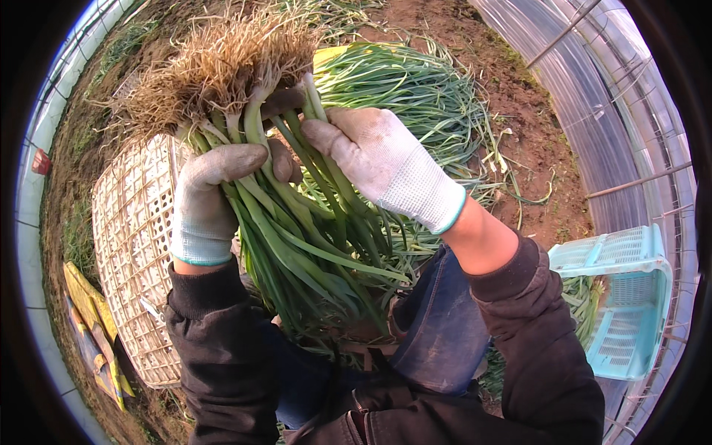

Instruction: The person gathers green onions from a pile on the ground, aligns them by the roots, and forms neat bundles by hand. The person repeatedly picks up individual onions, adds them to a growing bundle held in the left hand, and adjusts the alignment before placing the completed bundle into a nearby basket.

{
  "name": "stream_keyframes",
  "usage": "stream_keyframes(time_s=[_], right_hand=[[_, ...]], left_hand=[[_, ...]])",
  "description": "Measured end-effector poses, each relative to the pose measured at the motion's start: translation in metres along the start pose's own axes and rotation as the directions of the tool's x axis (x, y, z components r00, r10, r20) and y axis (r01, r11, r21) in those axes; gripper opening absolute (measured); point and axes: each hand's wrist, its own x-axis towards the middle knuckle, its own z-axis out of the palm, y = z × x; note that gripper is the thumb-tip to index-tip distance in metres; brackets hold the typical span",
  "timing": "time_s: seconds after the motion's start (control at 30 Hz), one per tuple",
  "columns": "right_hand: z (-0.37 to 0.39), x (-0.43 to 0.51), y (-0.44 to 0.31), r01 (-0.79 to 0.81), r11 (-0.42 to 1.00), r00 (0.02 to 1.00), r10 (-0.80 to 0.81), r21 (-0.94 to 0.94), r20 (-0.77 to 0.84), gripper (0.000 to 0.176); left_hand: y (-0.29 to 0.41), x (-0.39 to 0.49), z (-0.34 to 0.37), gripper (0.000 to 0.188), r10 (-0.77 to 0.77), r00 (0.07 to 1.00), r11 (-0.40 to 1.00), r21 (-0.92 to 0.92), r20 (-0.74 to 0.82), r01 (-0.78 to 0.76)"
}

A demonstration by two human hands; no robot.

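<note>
A bunch of allium greens (283, 211), perhaps young garlic or leeks, is held before me with its roots away from me and its leaves hanging toward my lap. Tangled tan roots (222, 67) top the pale stems. My left hand (214, 186), in a soiled white knit glove, wraps the left side of the bunch with the thumb across the stems. Gloved the same way, my right hand (378, 158) grips stalks at the right side between thumb and fingers. Leaves and stems hide some of the fingers.
A large heap of cut greens (406, 94) lies on the soil ahead. An overturned white plastic crate (133, 222) is at left, near yellow sheeting (92, 311). A tipped turquoise crate (628, 311) with greens is at right. Clear plastic film (578, 111) lines the right side.
</note>
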Motion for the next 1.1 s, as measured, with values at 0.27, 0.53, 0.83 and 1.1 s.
stream_keyframes(time_s=[0.27, 0.53, 0.83, 1.1], right_hand=[[0.004, -0.002, 0.001, -0.144, 0.827, 0.971, 0.013, 0.543, 0.237, 0.028], [0.007, 0.008, 0.015, 0.515, 0.841, 0.857, -0.501, -0.166, 0.118, 0.031], [0.001, 0.005, 0.006, -0.267, 0.749, 0.94, 0.064, 0.606, 0.335, 0.044], [-0.015, 0.009, -0.008, -0.241, 0.751, 0.969, 0.217, 0.615, 0.114, 0.038]], left_hand=[[-0.004, -0.003, 0.014, 0.069, 0.068, 0.997, 0.993, -0.098, 0.029, -0.065], [-0.001, -0.009, 0.008, 0.051, -0.023, 0.996, 0.987, -0.154, 0.081, 0.036], [0.005, -0.008, -0.004, 0.033, -0.107, 0.991, 0.982, -0.162, -0.077, 0.093], [0.013, -0.003, -0.009, 0.029, -0.015, 0.994, 0.996, 0.09, -0.105, 0.025]])
